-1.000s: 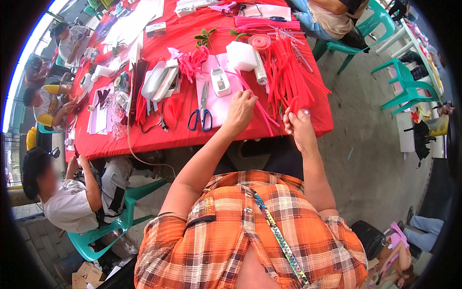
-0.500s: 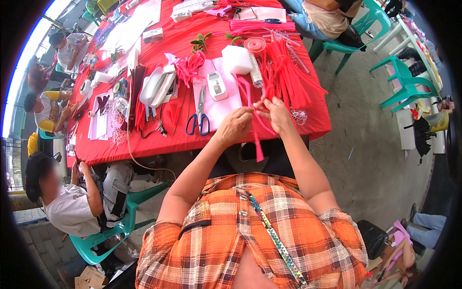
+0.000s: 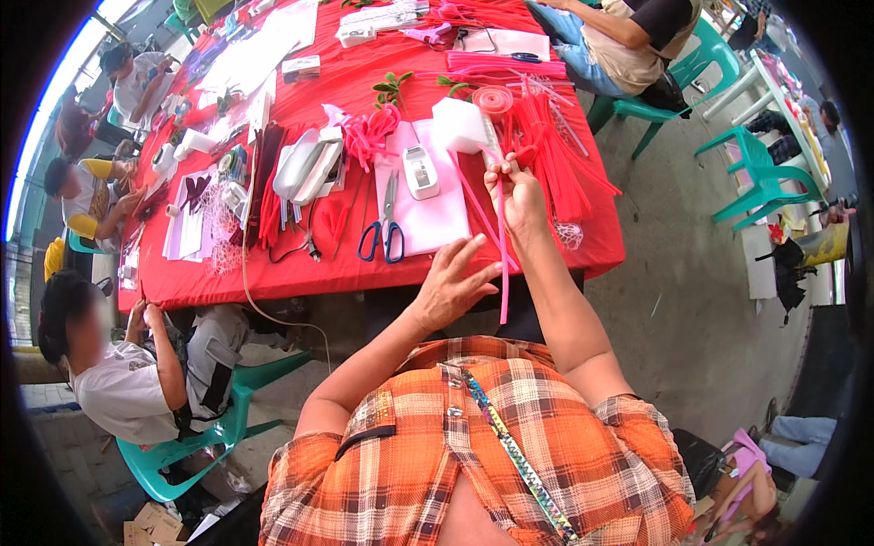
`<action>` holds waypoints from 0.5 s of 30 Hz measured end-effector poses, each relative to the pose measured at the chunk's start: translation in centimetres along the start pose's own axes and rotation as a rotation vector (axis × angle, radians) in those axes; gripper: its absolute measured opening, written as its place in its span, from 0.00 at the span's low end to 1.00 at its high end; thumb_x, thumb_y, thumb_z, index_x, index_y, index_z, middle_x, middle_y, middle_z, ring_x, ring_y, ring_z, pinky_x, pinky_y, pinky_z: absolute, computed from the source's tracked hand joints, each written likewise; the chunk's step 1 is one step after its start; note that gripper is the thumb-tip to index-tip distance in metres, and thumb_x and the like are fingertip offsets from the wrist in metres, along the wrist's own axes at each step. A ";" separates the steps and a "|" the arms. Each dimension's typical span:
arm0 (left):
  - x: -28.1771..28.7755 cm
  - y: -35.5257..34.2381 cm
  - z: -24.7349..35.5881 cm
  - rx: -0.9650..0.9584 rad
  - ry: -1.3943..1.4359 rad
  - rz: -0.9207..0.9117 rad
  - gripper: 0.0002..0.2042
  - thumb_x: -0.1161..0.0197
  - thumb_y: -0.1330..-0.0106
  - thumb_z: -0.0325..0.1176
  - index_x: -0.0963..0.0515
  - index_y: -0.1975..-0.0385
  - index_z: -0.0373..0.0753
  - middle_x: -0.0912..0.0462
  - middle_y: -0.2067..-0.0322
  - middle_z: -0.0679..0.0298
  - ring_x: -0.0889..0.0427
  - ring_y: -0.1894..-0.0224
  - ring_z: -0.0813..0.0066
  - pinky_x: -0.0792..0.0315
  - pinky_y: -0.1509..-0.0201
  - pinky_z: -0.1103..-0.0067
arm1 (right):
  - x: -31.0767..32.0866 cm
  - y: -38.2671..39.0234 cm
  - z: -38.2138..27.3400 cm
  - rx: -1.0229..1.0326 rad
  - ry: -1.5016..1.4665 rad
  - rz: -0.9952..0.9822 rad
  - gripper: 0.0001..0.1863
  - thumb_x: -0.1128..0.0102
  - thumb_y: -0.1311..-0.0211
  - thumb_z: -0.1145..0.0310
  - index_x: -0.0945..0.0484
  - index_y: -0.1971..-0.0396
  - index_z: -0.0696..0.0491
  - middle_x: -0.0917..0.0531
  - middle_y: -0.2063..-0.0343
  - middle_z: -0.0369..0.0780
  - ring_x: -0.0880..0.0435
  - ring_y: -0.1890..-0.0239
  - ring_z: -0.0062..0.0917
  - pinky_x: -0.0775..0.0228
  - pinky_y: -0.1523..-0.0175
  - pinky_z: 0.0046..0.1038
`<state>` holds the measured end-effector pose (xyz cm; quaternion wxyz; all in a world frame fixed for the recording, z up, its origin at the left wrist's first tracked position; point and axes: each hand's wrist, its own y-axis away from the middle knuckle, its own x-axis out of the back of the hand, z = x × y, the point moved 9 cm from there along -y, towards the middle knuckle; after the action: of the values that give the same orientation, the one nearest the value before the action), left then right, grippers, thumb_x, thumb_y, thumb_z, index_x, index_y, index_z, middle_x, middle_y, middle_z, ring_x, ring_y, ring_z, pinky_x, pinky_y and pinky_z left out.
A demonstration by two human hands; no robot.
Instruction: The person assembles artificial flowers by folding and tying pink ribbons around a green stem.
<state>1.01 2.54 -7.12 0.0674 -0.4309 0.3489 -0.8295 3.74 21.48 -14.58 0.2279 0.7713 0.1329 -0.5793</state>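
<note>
My right hand (image 3: 519, 198) is raised over the table's near edge, its fingers pinching long pink pipe cleaners (image 3: 503, 282) near their upper part. The strands hang down past the red table edge, and one loops off to the left. Below and to the left, my left hand (image 3: 452, 284) has its fingers spread, fingertips close beside the hanging strands and holding nothing. Dark-handled scissors (image 3: 383, 238) and a white tape dispenser (image 3: 421, 173) lie on a pink sheet (image 3: 435, 232) just beyond my left hand. A bundle of red pipe cleaners (image 3: 551, 173) lies to the right of my right hand.
On the red-covered table (image 3: 346, 273) are a white block (image 3: 460, 125), a pink-red ribbon bunch (image 3: 369, 135), a roll of pink-red strip (image 3: 492, 100) and a white glue-gun-like tool (image 3: 300, 164). People sit along the left side; a green chair (image 3: 765, 177) stands at the right.
My left hand has let go of the pink strands, moving down and opening its fingers. My right hand has risen slightly, and the strands now hang straighter.
</note>
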 end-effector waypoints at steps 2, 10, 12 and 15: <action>0.9 -0.6 0.9 -0.009 0.002 0.102 0.29 0.30 0.54 0.35 0.30 0.48 0.52 0.34 0.44 0.58 0.33 0.46 0.55 0.33 0.46 0.64 | -0.9 0.8 0.2 0.057 0.062 -0.036 0.04 0.56 0.36 0.76 0.30 0.69 0.56 0.29 0.79 0.38 0.28 0.73 0.25 0.32 0.65 0.25; 1.0 -1.5 1.9 -0.065 0.091 0.010 0.17 0.40 0.51 0.19 0.24 0.59 0.41 0.25 0.52 0.62 0.30 0.46 0.53 0.37 0.43 0.63 | -1.3 2.3 0.6 0.098 0.060 0.026 0.03 0.56 0.36 0.76 0.31 0.68 0.54 0.30 0.79 0.35 0.29 0.72 0.23 0.34 0.62 0.25; 1.8 -2.3 1.6 0.017 0.225 0.077 0.12 0.42 0.45 0.22 0.25 0.61 0.38 0.22 0.59 0.62 0.26 0.51 0.58 0.33 0.47 0.67 | -2.1 2.5 1.0 0.065 0.059 -0.071 0.03 0.55 0.36 0.76 0.30 0.66 0.54 0.30 0.78 0.35 0.28 0.71 0.24 0.34 0.61 0.25; 2.8 -1.4 -2.6 0.623 0.788 0.296 0.07 0.48 0.37 0.28 0.27 0.62 0.35 0.22 0.69 0.64 0.23 0.63 0.72 0.30 0.56 0.76 | -4.1 4.0 2.1 -0.060 0.027 -0.202 0.03 0.55 0.35 0.74 0.30 0.65 0.54 0.31 0.78 0.35 0.29 0.69 0.24 0.33 0.61 0.25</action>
<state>-2.50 3.76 -5.39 0.1726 0.0084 0.1418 -0.9747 2.62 17.21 -10.36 0.1895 0.7543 0.2303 -0.5848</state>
